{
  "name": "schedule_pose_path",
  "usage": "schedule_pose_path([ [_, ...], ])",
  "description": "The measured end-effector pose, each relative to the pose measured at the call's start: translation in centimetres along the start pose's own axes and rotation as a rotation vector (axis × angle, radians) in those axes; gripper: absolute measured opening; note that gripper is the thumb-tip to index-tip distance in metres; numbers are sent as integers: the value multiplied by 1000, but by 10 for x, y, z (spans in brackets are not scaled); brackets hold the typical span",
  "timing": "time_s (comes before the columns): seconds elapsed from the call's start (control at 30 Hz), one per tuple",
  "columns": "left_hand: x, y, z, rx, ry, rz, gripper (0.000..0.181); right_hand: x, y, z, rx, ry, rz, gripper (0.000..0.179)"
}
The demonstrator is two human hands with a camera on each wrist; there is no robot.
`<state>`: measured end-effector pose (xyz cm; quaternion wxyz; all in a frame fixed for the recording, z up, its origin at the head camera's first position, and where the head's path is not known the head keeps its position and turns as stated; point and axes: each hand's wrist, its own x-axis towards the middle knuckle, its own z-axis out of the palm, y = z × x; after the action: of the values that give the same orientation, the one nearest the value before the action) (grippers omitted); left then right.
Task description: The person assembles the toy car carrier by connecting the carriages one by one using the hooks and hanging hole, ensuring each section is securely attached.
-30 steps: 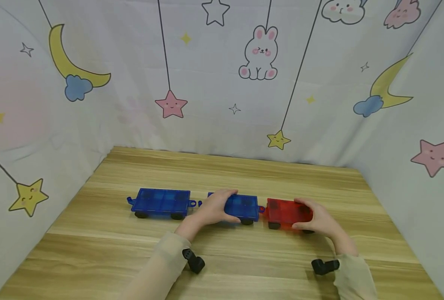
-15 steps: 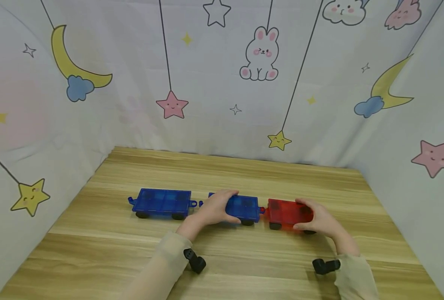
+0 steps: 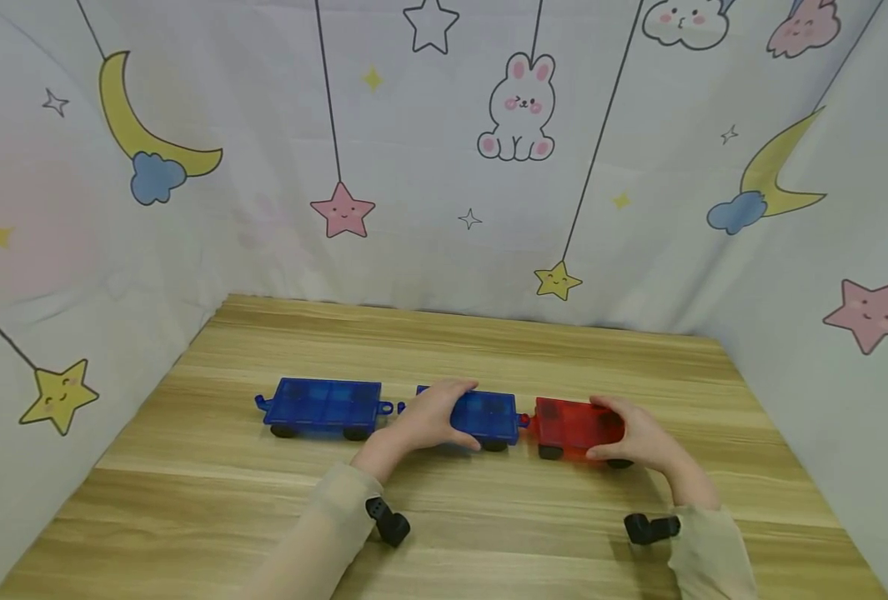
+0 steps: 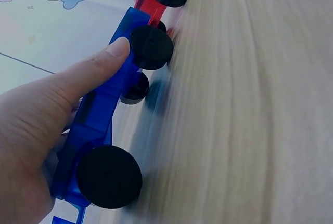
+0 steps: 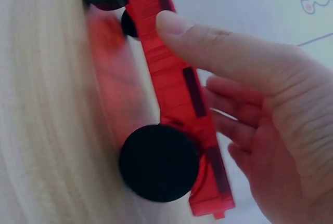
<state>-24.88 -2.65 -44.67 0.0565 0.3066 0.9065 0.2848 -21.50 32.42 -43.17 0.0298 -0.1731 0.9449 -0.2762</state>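
Your left hand (image 3: pixel 423 417) has its grip closed on the middle blue wagon (image 3: pixel 481 414), thumb on the near edge and fingers over the far edge; the left wrist view shows the thumb (image 4: pixel 88 78) pressed flat against the blue side just above a black wheel (image 4: pixel 151 47). Left of centre in the head view, a second blue wagon (image 3: pixel 323 404) stands free on the counter (image 3: pixel 188 517), untouched, its right-hand hook lying just beside the left end of the gripped wagon; whether those two hooks are linked cannot be told. At centre, the gripped blue wagon meets the red wagon (image 3: pixel 574 423) end to end, their couplers touching at the seam. Right of centre, your right hand (image 3: pixel 634 437) grips the red wagon in the same manner; the right wrist view shows the thumb (image 5: pixel 208 47) on its near edge and the fingers (image 5: pixel 234 125) curled behind the red plate, with one black wheel (image 5: pixel 156 162) on the wood. All three wagons sit in one row on their wheels. Judged from this, the blue–red joint appears made or nearly so, while the joint with the left blue wagon seems yet to be closed. A printed curtain (image 3: pixel 444 150) encloses the upper frame.
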Motion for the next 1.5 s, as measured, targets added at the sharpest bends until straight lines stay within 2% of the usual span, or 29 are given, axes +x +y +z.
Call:
schedule_pose_path([
  [0.13, -3, 2, -3, -27, -3, -1, 96, 4, -5, 0, 21, -8, -7, 88],
  [0.23, -6, 2, -8, -79, -2, 2, 91, 6, -12, 1, 50, 8, -1, 81],
  [0.33, -10, -1, -12, -125, 25, 14, 79, 9, -20, 4, 51, 76, -7, 63],
  [0.47, -18, -10, -19, -145, 108, 24, 61, 18, -31, 14, -2, 216, -102, 41],
  [0.57, -25, -19, -25, -142, 166, 10, 55, 25, -38, 22, -20, 279, -151, 36],
  [0.63, -30, -26, -30, -141, 185, -4, 57, 30, -44, 27, -2, 286, -144, 37],
  [0.83, -45, -47, -44, -161, 157, -97, 81, 41, -59, 42, 70, 256, -123, 42],
  [0.97, -55, -58, -50, -153, 138, -132, 94, 47, -69, 50, 77, 228, -129, 50],
  [1.23, -75, -75, -61, -152, 152, -180, 105, 56, -89, 61, 74, 83, -136, 72],
  [1.5, -89, -92, -72, -116, 144, -209, 112, 62, -99, 71, 74, 52, -139, 77],
])
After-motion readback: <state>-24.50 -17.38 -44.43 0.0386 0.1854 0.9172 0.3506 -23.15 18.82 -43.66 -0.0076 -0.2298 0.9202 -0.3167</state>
